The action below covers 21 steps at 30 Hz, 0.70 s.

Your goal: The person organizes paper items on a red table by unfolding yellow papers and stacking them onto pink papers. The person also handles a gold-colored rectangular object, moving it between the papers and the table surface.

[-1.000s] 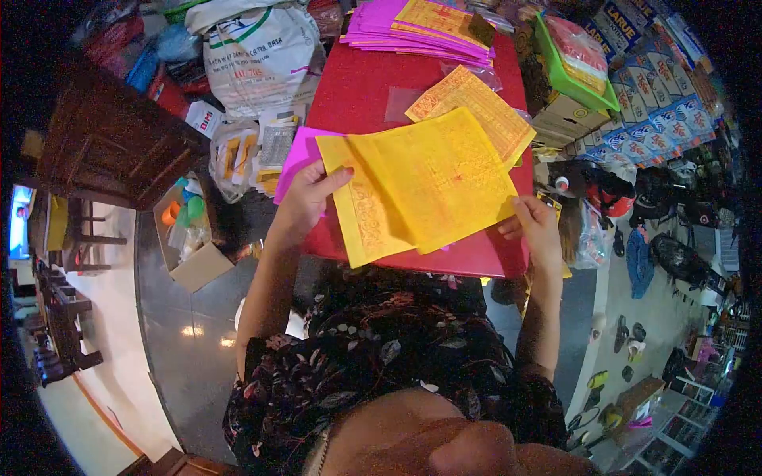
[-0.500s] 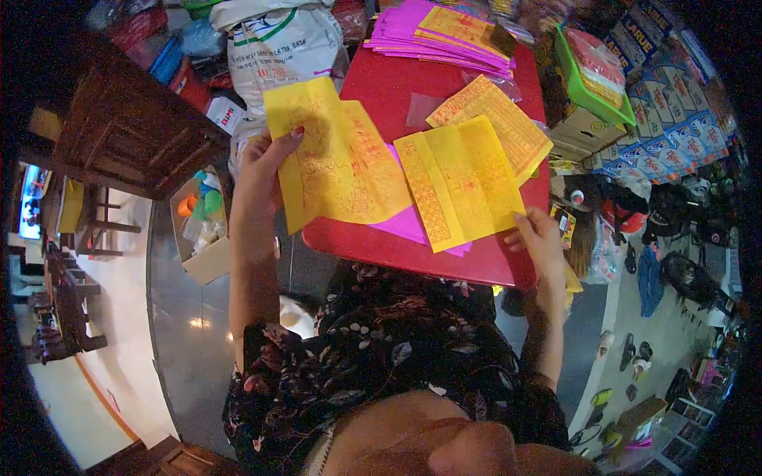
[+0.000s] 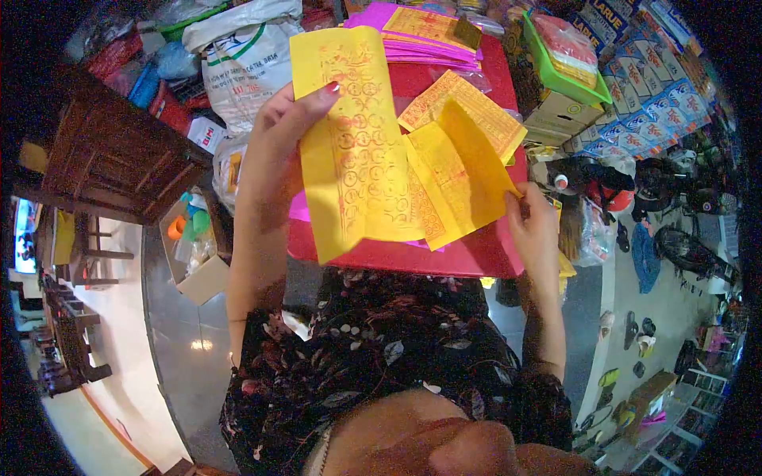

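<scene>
My left hand (image 3: 290, 119) is closed on a yellow paper sheet (image 3: 353, 159) with red print, its thumb pressed on the front. The sheet hangs creased above the left part of the red table (image 3: 476, 258). Between thumb and fingers, my right hand (image 3: 534, 226) pinches the right corner of a second yellow printed sheet (image 3: 468, 170), whose right part is lifted and bent. The first sheet overlaps this one's left side. Behind them, more yellow printed paper (image 3: 488, 111) lies on the table. Magenta paper (image 3: 298, 208) shows beneath the left sheet.
A stack of magenta paper (image 3: 421, 57) topped with yellow prints lies at the table's far end. A white sack (image 3: 246, 67) stands to the left. At the right are a green basket (image 3: 548, 59) and stacked cartons (image 3: 655, 111). An open cardboard box (image 3: 202, 278) sits on the floor.
The left sheet has turned to show its printed face and moved right, over the second sheet's edge. My right hand has raised and bent its sheet's right part.
</scene>
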Tool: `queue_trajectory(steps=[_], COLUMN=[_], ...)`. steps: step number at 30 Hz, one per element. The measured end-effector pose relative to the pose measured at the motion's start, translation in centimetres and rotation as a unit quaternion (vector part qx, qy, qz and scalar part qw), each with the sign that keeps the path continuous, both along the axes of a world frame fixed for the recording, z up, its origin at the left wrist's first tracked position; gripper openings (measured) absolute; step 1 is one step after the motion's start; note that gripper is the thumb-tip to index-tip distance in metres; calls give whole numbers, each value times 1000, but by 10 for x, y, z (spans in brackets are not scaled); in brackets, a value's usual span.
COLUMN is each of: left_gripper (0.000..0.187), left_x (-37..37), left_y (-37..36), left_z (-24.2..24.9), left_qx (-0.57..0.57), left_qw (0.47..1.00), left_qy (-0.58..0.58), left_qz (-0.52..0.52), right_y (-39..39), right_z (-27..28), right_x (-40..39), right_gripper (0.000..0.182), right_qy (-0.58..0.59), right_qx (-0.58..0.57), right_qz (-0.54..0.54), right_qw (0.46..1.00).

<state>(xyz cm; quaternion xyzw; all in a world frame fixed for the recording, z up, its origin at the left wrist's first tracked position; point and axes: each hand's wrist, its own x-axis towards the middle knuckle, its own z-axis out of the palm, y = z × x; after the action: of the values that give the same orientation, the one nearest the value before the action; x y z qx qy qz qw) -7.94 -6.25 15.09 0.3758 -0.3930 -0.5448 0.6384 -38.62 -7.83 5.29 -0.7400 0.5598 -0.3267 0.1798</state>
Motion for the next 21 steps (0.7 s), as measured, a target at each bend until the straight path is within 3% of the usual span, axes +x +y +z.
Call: queue_trajectory(steps=[1,3,5,6,8,11,16,18,21], left_gripper=[28,29,33,33,35,35,38,40,38], left_x=[6,23,50,69,99,118,123,135,106], left_y=[-1,0,2,5,10,27,45,39,33], left_z=[-6,-23,-51,-69,-99,-119,-114,-127,-93], left_qx=[2,6,85,86,194,238,259,281,252], left_qw=[1000,1000,986,985,968,955,930,898,867], left_qy=[-2,-4,-130,-132,-153,-154,-243,-332,-421], left_qz=[0,1,65,67,38,92,97,69,83], right_y=[1,3,6,6,5,2,0,0,3], right_z=[1,1,-4,-6,-8,-14,-17,-15,-8], right_x=[2,4,5,5,6,6,13,14,18], right_gripper=[12,12,13,14,13,14,15,15,16], right_qy=[-1,18,32,47,29,11,18,50,61], right_qx=[1,-133,-142,-153,-139,-119,-138,-190,-203], right_qz=[0,50,51,51,49,42,42,46,66], right_qw=[1000,990,988,986,989,992,989,979,975])
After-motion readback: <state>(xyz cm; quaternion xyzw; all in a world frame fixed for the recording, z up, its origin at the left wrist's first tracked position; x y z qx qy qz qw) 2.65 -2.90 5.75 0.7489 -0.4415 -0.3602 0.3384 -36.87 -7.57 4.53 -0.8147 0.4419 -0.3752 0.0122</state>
